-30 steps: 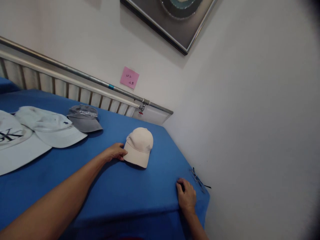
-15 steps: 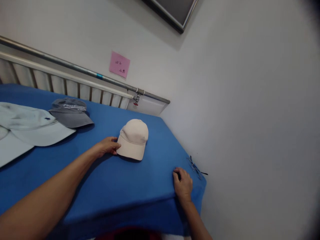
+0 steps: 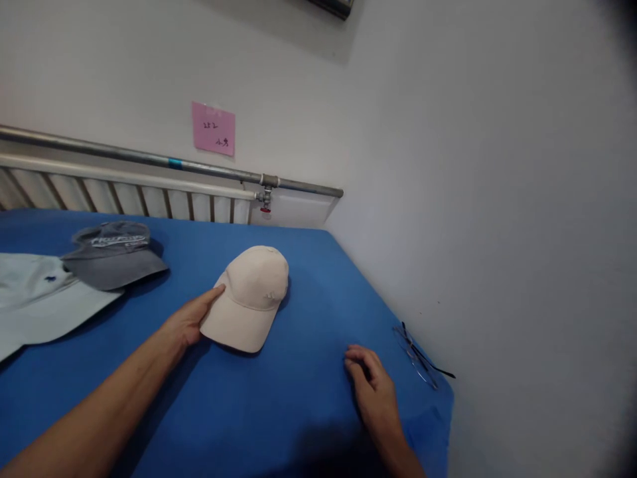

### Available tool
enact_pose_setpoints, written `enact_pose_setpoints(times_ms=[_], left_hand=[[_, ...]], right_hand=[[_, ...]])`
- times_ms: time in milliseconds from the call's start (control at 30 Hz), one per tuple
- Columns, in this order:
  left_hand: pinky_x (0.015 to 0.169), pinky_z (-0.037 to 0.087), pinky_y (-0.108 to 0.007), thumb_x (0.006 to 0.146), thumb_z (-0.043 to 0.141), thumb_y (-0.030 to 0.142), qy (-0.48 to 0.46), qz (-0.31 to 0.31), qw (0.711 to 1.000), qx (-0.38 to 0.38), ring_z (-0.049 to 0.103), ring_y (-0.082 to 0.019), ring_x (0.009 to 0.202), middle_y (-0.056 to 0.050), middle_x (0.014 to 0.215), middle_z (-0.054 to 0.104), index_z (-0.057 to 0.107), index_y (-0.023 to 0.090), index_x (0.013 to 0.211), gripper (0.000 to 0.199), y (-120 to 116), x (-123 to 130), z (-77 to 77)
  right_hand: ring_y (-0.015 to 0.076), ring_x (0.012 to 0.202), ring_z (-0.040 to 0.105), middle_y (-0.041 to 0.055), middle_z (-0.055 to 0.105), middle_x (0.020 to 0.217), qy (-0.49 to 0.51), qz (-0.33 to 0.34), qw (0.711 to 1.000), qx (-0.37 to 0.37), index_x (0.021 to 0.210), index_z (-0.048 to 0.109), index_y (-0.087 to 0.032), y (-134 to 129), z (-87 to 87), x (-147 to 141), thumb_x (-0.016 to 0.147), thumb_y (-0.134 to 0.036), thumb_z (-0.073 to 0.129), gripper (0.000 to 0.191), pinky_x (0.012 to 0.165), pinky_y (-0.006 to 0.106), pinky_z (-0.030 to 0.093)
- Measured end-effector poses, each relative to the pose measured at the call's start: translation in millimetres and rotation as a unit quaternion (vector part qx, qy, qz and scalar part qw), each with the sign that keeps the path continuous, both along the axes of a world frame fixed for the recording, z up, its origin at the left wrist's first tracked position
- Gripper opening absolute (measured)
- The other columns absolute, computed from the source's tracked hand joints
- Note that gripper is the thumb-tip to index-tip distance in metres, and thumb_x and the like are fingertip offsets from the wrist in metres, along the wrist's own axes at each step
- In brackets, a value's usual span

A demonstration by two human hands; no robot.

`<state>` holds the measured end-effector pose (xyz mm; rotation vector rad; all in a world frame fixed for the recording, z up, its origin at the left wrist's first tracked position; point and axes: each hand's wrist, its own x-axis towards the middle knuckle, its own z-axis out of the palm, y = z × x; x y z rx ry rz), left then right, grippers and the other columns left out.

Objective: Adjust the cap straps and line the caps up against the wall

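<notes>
A person's left hand [image 3: 192, 320] grasps a cream cap [image 3: 253, 285] by the left side of its brim, the thumb laid on top where brim meets crown and the other fingers largely hidden beneath. The cap sits crown up around the middle of a blue-covered table [image 3: 263, 405], its brim facing the near side and a small mark on the front; whether the brim is lifted off the cloth cannot be told. The right hand [image 3: 375, 392], to the right and nearer, has its grip released, fingers loosely curled around nothing. Just beyond it, a pair of eyeglasses [image 3: 423, 359] lies along the table's right edge, beside the wall [image 3: 472, 166]. At left, well apart from the cream cap, a gray cap [image 3: 117, 259] with pale lettering touches a whitish cap [image 3: 54, 305] bearing a small dark emblem, which is partly cut off by the view. Along the far side run a radiator [image 3: 152, 201] and a metal pipe [image 3: 124, 154], below a pink note [image 3: 213, 129] with handwriting.
</notes>
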<state>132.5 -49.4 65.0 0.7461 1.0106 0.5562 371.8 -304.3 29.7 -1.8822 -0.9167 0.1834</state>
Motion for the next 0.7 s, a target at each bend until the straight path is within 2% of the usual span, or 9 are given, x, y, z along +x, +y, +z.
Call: enact_pose_setpoints(times_ms=[100, 200, 267, 400, 533, 700], left_hand=[[0.051, 0.056, -0.031, 0.096, 0.051, 0.031, -0.021, 0.027, 0.999, -0.031, 0.067, -0.022, 0.053, -0.009, 0.063, 0.071, 0.066, 0.01, 0.096, 0.026, 2, 21, 9.3], [0.056, 0.058, -0.031, 0.099, 0.042, 0.033, -0.04, 0.038, 0.998, -0.003, 0.072, -0.023, 0.065, -0.009, 0.072, 0.074, 0.062, 0.011, 0.117, 0.035, 5, 38, 11.8], [0.06, 0.06, -0.032, 0.1, 0.036, 0.035, -0.054, 0.058, 0.997, 0.014, 0.074, -0.025, 0.073, -0.009, 0.08, 0.076, 0.055, 0.015, 0.129, 0.041, 9, 45, 7.7], [0.065, 0.062, -0.034, 0.099, 0.037, 0.036, -0.096, 0.107, 0.989, 0.014, 0.074, -0.026, 0.082, -0.008, 0.09, 0.077, 0.046, 0.019, 0.139, 0.044, 19, 48, -8.9], [0.067, 0.062, -0.035, 0.099, 0.038, 0.035, -0.128, 0.105, 0.985, -0.039, 0.074, -0.025, 0.083, -0.007, 0.085, 0.077, 0.047, 0.018, 0.138, 0.043, 25, 44, -22.4], [0.069, 0.062, -0.035, 0.098, 0.043, 0.035, -0.13, 0.075, 0.985, -0.084, 0.074, -0.027, 0.085, -0.009, 0.082, 0.077, 0.056, 0.014, 0.13, 0.041, 26, 45, -28.0]], right_hand=[[0.0225, 0.09, 0.062, 0.0051, 0.069, 0.092, 0.09, 0.089, 0.992, 0.024, 0.085, 0.069, -0.024, 37, 20.7, -11, 0.078, -0.035, 0.06, 0.016, 0.079, 0.033, 0.047], [0.0173, 0.076, 0.058, 0.0007, 0.065, 0.079, 0.206, 0.144, 0.967, 0.044, 0.085, 0.069, -0.024, 83, 31.7, -12, 0.078, -0.033, 0.065, 0.011, 0.067, 0.028, 0.044], [0.0152, 0.069, 0.055, -0.0005, 0.063, 0.072, 0.316, 0.15, 0.935, 0.059, 0.078, 0.068, -0.024, 113, 33.2, -6, 0.075, -0.032, 0.07, 0.009, 0.057, 0.025, 0.04], [0.0152, 0.065, 0.058, 0.0032, 0.066, 0.077, 0.418, 0.175, 0.889, 0.07, 0.083, 0.066, -0.021, 164, 30.8, 3, 0.077, -0.043, 0.067, 0.022, 0.05, 0.024, 0.04], [0.0145, 0.063, 0.06, 0.0017, 0.066, 0.074, 0.499, 0.221, 0.834, 0.079, 0.081, 0.063, -0.019, 194, 22.4, -6, 0.073, -0.041, 0.069, 0.024, 0.057, 0.027, 0.045], [0.0167, 0.073, 0.063, -0.0009, 0.069, 0.075, 0.572, 0.219, 0.78, 0.126, 0.079, 0.062, -0.021, 203, 5.0, -10, 0.067, -0.039, 0.074, 0.024, 0.068, 0.029, 0.048]])
